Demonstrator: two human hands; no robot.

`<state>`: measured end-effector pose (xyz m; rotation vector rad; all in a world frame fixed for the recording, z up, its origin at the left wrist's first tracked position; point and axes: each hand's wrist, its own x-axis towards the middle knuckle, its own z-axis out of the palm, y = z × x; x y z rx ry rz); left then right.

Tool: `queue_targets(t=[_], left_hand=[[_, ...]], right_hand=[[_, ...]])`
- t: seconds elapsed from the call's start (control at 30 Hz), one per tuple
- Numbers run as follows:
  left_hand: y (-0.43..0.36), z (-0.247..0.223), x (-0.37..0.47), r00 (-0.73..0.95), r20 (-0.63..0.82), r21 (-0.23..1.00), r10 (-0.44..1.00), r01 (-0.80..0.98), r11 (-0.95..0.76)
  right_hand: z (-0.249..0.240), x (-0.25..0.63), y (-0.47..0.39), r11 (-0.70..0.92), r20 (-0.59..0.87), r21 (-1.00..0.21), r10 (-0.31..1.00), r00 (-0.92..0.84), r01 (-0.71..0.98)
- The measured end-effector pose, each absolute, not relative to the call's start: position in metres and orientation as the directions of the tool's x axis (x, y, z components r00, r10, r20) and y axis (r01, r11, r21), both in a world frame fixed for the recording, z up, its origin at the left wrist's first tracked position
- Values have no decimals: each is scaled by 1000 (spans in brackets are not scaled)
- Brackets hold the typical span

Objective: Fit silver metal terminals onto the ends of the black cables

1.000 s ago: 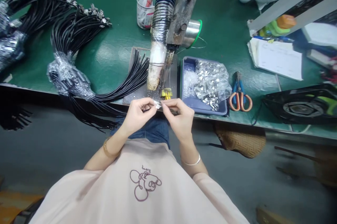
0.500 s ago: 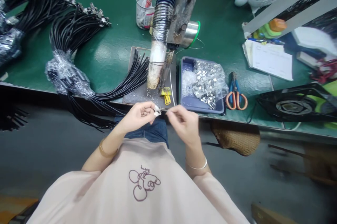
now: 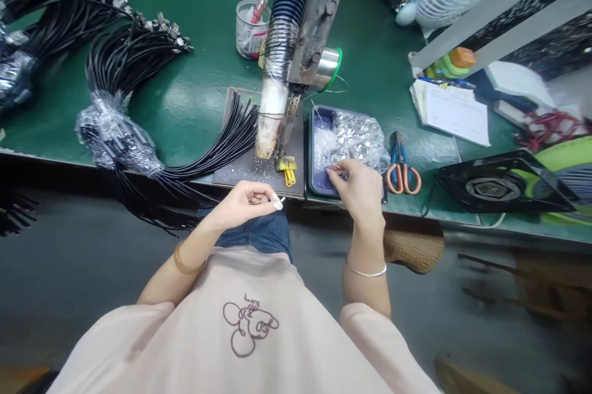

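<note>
My left hand (image 3: 247, 204) is closed in a pinch just off the table's front edge. White coverings show at its thumb and fingertip, and a small pale metallic piece (image 3: 283, 200) sticks out between them. My right hand (image 3: 361, 189) is over the near side of a blue-purple tray (image 3: 319, 187), its thumb and forefinger drawn together; what they grip, if anything, is too small to make out. In the tray lie clear plastic bits (image 3: 324, 144) and a bag of small metal parts (image 3: 361, 138).
Black cables (image 3: 213, 156) rest with their ends on a dark board (image 3: 231, 178). Above it hang a taped hose (image 3: 272, 98) and a metal bracket (image 3: 305, 49), with a yellow clip (image 3: 288, 173) below. A wire spool (image 3: 328, 67), orange-handled cutters (image 3: 403, 175) and a black fan (image 3: 499, 184) are on the table.
My right hand has moved away from my left hand, rightward and slightly up, to the tray. My left hand stays in nearly the same place, still pinching the small piece.
</note>
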<state>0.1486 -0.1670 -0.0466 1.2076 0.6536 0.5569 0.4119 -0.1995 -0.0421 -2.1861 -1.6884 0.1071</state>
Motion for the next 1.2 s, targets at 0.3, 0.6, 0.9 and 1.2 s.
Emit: queue_targets(t=[0.3, 0.6, 0.9, 1.2], left_hand=[[-168, -52, 155, 507, -178, 958, 843, -108, 267], [-178, -47, 164, 330, -72, 993, 941, -60, 97], [-181, -42, 163, 354, -61, 997, 933, 72, 38], [-182, -41, 162, 361, -22, 990, 932, 139, -30]], right_hand=[[-24, 385, -220, -131, 334, -711, 802, 495, 691], [-34, 325, -229, 30, 131, -934, 956, 263, 356], [-34, 317, -227, 144, 226, -877, 965, 129, 459], [-30, 319, -230, 182, 266, -778, 963, 52, 601]])
